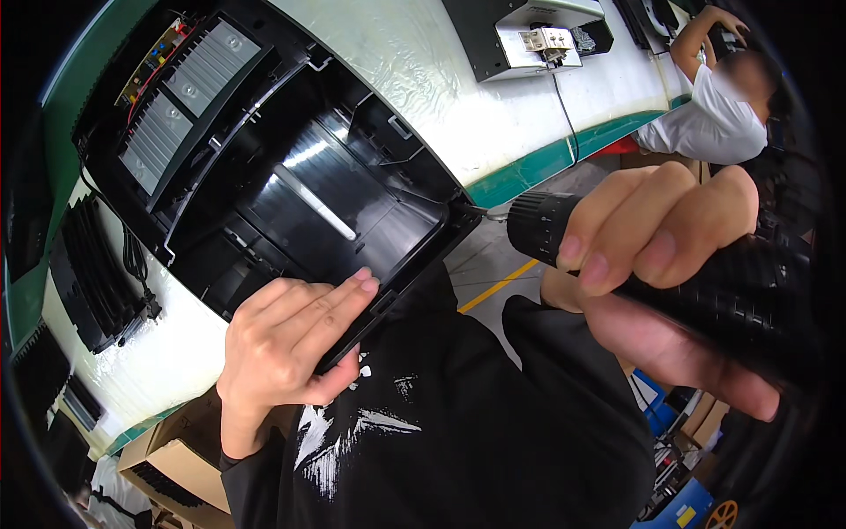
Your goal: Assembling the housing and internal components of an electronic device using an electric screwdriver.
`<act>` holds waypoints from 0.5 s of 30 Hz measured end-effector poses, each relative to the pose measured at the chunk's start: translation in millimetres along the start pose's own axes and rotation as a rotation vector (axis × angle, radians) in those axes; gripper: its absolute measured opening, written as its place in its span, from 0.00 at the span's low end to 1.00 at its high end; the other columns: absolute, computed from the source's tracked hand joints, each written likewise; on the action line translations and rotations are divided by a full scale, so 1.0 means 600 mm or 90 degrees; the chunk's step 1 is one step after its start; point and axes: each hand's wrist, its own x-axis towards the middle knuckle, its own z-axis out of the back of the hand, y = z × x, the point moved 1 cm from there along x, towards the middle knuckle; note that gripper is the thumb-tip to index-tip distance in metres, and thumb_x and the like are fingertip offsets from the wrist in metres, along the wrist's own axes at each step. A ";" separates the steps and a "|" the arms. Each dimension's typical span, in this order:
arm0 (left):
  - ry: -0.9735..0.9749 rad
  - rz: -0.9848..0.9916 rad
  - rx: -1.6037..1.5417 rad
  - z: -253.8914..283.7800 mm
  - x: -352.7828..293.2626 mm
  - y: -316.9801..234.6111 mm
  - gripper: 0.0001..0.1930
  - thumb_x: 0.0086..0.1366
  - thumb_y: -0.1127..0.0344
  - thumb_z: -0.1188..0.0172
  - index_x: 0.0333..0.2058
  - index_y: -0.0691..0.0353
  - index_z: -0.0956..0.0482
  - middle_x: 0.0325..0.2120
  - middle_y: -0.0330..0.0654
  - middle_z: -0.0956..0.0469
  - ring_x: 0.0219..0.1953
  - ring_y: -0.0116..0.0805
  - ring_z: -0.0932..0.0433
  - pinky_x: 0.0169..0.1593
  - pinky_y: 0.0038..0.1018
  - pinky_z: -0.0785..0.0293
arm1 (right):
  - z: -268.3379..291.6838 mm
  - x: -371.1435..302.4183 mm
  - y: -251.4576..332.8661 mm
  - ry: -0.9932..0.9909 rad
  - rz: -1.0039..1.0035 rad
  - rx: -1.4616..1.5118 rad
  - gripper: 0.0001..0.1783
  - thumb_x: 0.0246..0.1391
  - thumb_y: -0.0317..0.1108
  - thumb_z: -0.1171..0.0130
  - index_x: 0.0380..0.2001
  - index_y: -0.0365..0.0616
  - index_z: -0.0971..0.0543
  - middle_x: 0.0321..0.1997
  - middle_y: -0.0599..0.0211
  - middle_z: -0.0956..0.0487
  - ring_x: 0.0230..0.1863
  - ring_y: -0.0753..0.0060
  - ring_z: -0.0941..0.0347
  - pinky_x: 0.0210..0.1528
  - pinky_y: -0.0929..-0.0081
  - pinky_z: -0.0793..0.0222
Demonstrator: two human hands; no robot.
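Note:
A large black plastic housing (291,203) lies open on the bench, with finned metal heat sinks (189,101) and part of a circuit board at its far end. My left hand (291,339) grips the near rim, fingers over the top and thumb below the edge. Held in my right hand (661,238) is a black power screwdriver (539,225) with a ribbed, numbered collar. Its thin bit reaches the housing's near right corner; whether it sits in a screw I cannot tell.
On the white-covered bench (432,70) stand a silver-and-black machine (542,40) with a hanging cable, and stacked black plastic parts (97,273) with a plugged cord. A cardboard box (189,458) is at lower left. Another person (714,106) works at far right.

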 end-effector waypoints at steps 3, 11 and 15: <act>0.000 0.002 -0.003 -0.001 0.001 -0.001 0.26 0.34 0.71 0.42 0.39 0.71 0.21 0.36 0.47 0.19 0.28 0.37 0.21 0.33 0.25 0.28 | 0.002 -0.002 0.006 -0.001 -0.017 -0.013 0.42 0.37 0.69 0.38 0.31 0.36 0.33 0.24 0.55 0.28 0.22 0.63 0.29 0.26 0.74 0.29; 0.003 -0.002 -0.007 0.001 0.000 0.000 0.26 0.34 0.71 0.42 0.39 0.71 0.21 0.36 0.48 0.19 0.28 0.37 0.22 0.32 0.26 0.28 | 0.001 -0.003 0.014 0.001 -0.060 -0.049 0.43 0.36 0.71 0.39 0.30 0.37 0.34 0.22 0.57 0.29 0.22 0.65 0.30 0.25 0.74 0.30; 0.011 0.006 0.001 0.003 -0.001 0.000 0.26 0.37 0.70 0.41 0.41 0.69 0.21 0.37 0.44 0.19 0.29 0.34 0.22 0.33 0.24 0.28 | -0.001 0.000 0.015 0.006 -0.081 -0.067 0.43 0.35 0.72 0.40 0.30 0.37 0.34 0.22 0.57 0.29 0.21 0.66 0.30 0.25 0.74 0.30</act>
